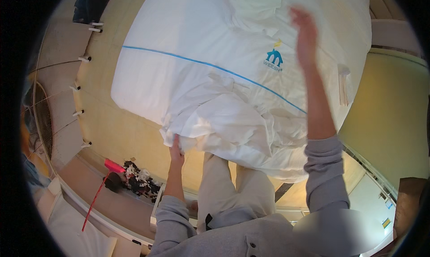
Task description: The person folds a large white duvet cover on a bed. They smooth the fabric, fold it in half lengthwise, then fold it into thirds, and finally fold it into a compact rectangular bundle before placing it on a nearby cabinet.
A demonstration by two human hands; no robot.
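Observation:
In front of me, a large white fabric (151,75) covers a pale yellow work table. A thin blue stripe (201,62) crosses the fabric, and a blue house logo with writing (274,57) shows on its right part. My left hand (176,151) grips the fabric's near edge, where a loose white cloth layer (228,117) lies bunched in folds. My right hand (304,25) is stretched far forward over the white fabric, beside a crumpled white cloth piece (257,8). Motion blurs its fingers, so I cannot tell whether they hold anything.
White clips (85,59) line the left edge of the yellow table (111,122). A small pale stack (343,89) sits on the fabric at right. On the floor, a red broom (114,166) lies by black and white scraps (141,179). Dark cloth (92,5) hangs at upper left.

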